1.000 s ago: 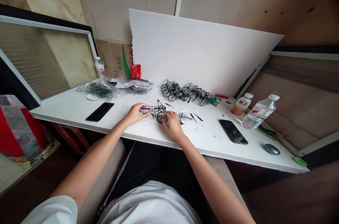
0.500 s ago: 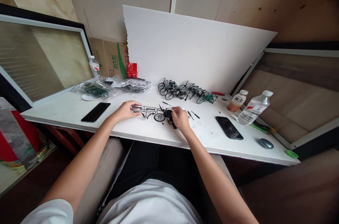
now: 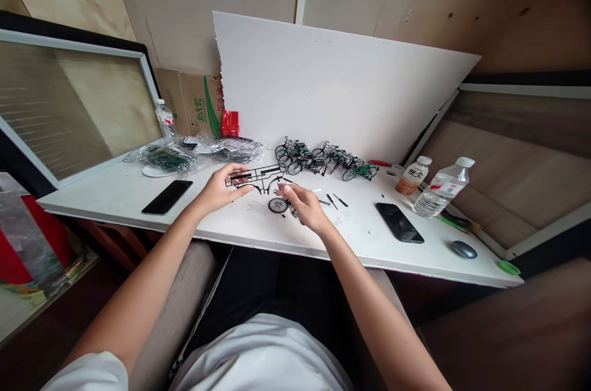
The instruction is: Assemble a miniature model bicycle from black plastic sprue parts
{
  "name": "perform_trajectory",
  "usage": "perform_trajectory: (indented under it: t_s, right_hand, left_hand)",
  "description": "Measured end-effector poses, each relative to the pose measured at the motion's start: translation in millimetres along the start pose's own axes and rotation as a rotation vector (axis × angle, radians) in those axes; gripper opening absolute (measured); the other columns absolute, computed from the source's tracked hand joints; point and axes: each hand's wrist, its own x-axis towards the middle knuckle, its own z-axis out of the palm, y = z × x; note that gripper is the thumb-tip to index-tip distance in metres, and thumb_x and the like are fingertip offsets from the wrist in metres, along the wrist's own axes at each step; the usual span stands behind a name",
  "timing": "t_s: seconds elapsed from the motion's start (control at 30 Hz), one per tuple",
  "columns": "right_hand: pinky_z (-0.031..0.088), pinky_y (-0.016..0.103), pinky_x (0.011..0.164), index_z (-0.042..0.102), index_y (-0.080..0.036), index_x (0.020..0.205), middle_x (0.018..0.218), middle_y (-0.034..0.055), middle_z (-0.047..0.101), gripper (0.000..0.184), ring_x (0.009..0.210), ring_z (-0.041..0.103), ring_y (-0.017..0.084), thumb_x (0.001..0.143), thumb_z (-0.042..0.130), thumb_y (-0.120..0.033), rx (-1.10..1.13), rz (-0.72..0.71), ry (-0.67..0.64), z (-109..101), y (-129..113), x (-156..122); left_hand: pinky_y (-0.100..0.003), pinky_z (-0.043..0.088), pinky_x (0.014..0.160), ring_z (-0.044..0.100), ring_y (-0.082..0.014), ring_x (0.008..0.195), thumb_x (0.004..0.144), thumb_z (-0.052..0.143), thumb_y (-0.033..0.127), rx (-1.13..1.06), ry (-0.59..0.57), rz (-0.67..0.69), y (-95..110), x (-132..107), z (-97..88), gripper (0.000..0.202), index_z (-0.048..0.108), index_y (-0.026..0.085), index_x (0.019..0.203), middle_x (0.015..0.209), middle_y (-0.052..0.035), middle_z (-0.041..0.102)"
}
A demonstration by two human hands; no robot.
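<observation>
My left hand [image 3: 223,186] is closed on the left end of a black plastic parts frame [image 3: 261,175], a thin sprue raised and tilted above the table. My right hand [image 3: 303,205] has its fingertips pinched at the lower right corner of that frame; whatever lies between them is too small to make out. Beneath the right hand, partly covered by it, is a model bicycle wheel [image 3: 277,205] with other dark small parts. Two small screwdriver-like tools [image 3: 340,200] lie to the right of this hand.
Several assembled model bicycles [image 3: 302,160] stand at the back of the white table [image 3: 231,218]. Plastic-bagged parts [image 3: 170,157] lie back left, near a phone [image 3: 167,196]. On the right are another phone [image 3: 399,223], a mouse [image 3: 463,249] and two bottles [image 3: 444,188].
The parts frame has risen and tilted up at its right end. My right hand has moved left from the bicycle parts to the frame's right side, uncovering part of the table.
</observation>
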Motion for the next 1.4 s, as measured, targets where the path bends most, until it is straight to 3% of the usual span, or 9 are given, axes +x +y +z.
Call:
perform_trajectory:
  t_s: [0.23,0.4,0.57,0.73,0.87,1.1,1.2,1.3,1.4]
  right_hand:
    - [0.055,0.030,0.076,0.081,-0.023,0.098,0.107,0.0082,0.082,0.040,0.098,0.072,0.021,0.086,0.081,-0.061,0.278,0.023,0.133,2,-16,-3]
    - [0.054,0.030,0.074,0.082,-0.023,0.099,0.102,0.0077,0.082,0.037,0.087,0.070,0.018,0.085,0.084,-0.057,0.298,0.029,0.187,-6,-22,-4]
    - [0.050,0.028,0.071,0.081,-0.022,0.089,0.097,0.0050,0.080,0.031,0.078,0.063,0.014,0.087,0.083,-0.053,0.321,0.042,0.012,-7,-24,-6]
    - [0.049,0.029,0.068,0.081,-0.022,0.088,0.086,0.0031,0.078,0.037,0.073,0.061,0.015,0.081,0.086,-0.058,0.292,0.028,-0.121,4,-22,-8]
    - [0.045,0.029,0.061,0.080,-0.021,0.082,0.079,0.0037,0.077,0.041,0.066,0.059,0.014,0.074,0.090,-0.060,0.285,0.041,0.026,8,-15,-6]
    - [0.047,0.028,0.059,0.082,-0.018,0.084,0.080,0.0068,0.078,0.048,0.066,0.059,0.015,0.065,0.095,-0.060,0.295,0.110,0.180,4,-16,-5]
    - [0.049,0.026,0.061,0.082,-0.019,0.086,0.087,0.0063,0.079,0.045,0.074,0.063,0.015,0.063,0.097,-0.055,0.431,0.207,0.131,4,-18,-5]
    - [0.048,0.024,0.063,0.083,-0.022,0.096,0.097,0.0049,0.079,0.047,0.079,0.063,0.014,0.063,0.099,-0.051,0.593,0.255,-0.022,2,-17,-6]
    - [0.048,0.026,0.066,0.081,-0.022,0.096,0.085,0.0017,0.074,0.049,0.071,0.058,0.013,0.061,0.102,-0.050,0.663,0.224,-0.157,-2,-13,-7]
  left_hand:
    - [-0.043,0.058,0.105,0.074,-0.0261,0.112,0.082,0.088,0.046,-0.018,-0.051,0.050,28,-12,35.6,0.059,0.062,0.020,0.128,0.125,-0.0124,0.072]
    - [-0.043,0.055,0.110,0.070,-0.0282,0.125,0.086,0.085,0.049,-0.012,-0.127,0.051,40,-13,32.3,0.068,0.059,0.020,0.142,0.145,-0.0165,0.065]
    - [-0.049,0.052,0.115,0.073,-0.0310,0.123,0.094,0.074,0.056,-0.082,-0.233,-0.089,43,-6,14.3,0.053,0.074,0.018,0.131,0.128,-0.0149,0.078]
    - [-0.047,0.062,0.103,0.079,-0.0306,0.108,0.086,0.085,0.051,-0.329,-0.439,-0.203,48,-9,23.4,0.050,0.078,0.015,0.120,0.115,-0.0146,0.082]
    - [-0.044,0.067,0.093,0.082,-0.0291,0.097,0.081,0.090,0.050,-0.374,-0.353,-0.268,52,-16,37.7,0.052,0.078,0.014,0.116,0.108,-0.0135,0.083]
    - [-0.046,0.066,0.098,0.082,-0.0296,0.098,0.079,0.092,0.049,-0.299,-0.212,-0.270,61,-21,49.1,0.057,0.075,0.015,0.121,0.099,-0.0111,0.083]
    - [-0.046,0.068,0.092,0.082,-0.0301,0.095,0.078,0.092,0.050,-0.322,-0.209,-0.273,60,-21,48.8,0.055,0.075,0.014,0.117,0.098,-0.0119,0.083]
    - [-0.046,0.068,0.090,0.082,-0.0294,0.095,0.079,0.092,0.048,-0.414,-0.256,-0.301,58,-20,46.2,0.053,0.075,0.014,0.117,0.101,-0.0132,0.083]
    - [-0.045,0.068,0.091,0.082,-0.0298,0.096,0.079,0.093,0.046,-0.477,-0.319,-0.328,60,-20,45.0,0.052,0.076,0.013,0.116,0.103,-0.0147,0.083]
